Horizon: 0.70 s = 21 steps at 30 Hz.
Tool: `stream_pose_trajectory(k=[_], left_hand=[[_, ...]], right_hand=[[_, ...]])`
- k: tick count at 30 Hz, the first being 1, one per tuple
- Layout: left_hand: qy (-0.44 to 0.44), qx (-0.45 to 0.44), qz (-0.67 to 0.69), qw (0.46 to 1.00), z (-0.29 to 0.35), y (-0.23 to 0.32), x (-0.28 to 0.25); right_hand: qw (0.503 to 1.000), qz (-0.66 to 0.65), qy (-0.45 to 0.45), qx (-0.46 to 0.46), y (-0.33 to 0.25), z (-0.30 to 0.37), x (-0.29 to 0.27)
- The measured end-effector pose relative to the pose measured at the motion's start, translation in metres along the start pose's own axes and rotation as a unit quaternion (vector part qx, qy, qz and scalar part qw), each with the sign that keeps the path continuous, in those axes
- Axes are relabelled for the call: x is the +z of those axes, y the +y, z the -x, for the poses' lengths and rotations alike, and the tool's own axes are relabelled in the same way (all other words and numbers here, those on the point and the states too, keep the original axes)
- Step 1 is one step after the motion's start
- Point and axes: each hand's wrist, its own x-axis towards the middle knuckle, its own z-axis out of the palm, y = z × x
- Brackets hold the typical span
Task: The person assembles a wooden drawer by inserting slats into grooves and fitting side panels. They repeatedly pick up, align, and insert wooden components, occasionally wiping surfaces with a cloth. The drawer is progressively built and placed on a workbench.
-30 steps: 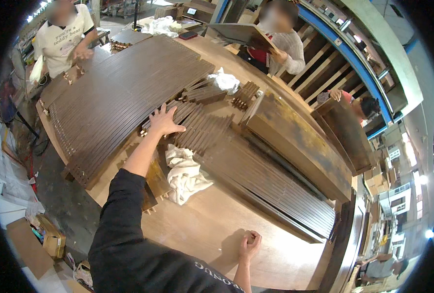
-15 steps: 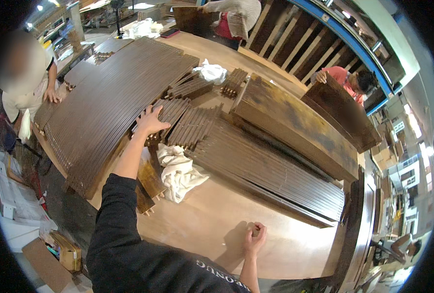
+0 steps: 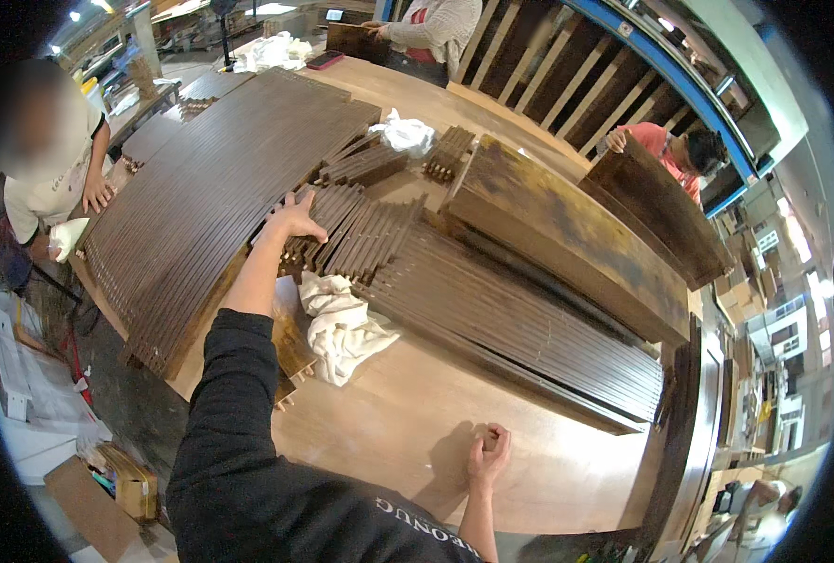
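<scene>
My left hand [image 3: 295, 219] reaches across the table. Its fingers are spread against the left end of a row of short dark-brown wooden slats [image 3: 361, 228], and the thumb is held apart. Its underside is hidden, but no grip shows. Low over the bare front of the table, my right hand [image 3: 489, 454] is closed with curled fingers. A small dark patch shows inside them; what it is I cannot make out. Between the hands lies a crumpled cream cloth [image 3: 347, 328], next to brown wooden pieces with pale dowel ends [image 3: 290, 352].
Long dark slats [image 3: 520, 324] lie to the right, a large sheet of slats [image 3: 211, 178] to the left. Behind stands a long stained board stack [image 3: 567, 235]. A white cloth [image 3: 406, 133] and phone [image 3: 325, 60] lie farther back. Co-workers stand left, at the back and right, one holding a dark panel [image 3: 656, 206].
My left hand has shifted slightly, and the short slats beside it now sit closer together, with the gap between the bundles narrowed. My right hand stays in place.
</scene>
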Motion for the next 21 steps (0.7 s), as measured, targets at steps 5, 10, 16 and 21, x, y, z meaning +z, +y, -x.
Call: stream_pose_trajectory(k=[5, 10, 16, 21], left_hand=[[-0.008, -0.032, -0.052, 0.998, 0.011, 0.017, -0.008], [0.042, -0.030, -0.070, 0.996, 0.018, 0.025, 0.000], [0.048, -0.019, -0.082, 0.995, 0.020, 0.025, 0.001], [0.011, -0.001, -0.136, 0.991, 0.019, 0.021, -0.002]], right_hand=[[1.000, 0.007, 0.001, -0.002, -0.001, 0.000, 0.002], [1.000, -0.004, -0.002, -0.012, 0.000, -0.001, 0.004], [0.999, 0.036, -0.004, -0.035, 0.020, -0.001, 0.007], [0.998, 0.032, -0.011, -0.046, 0.013, -0.002, 0.004]])
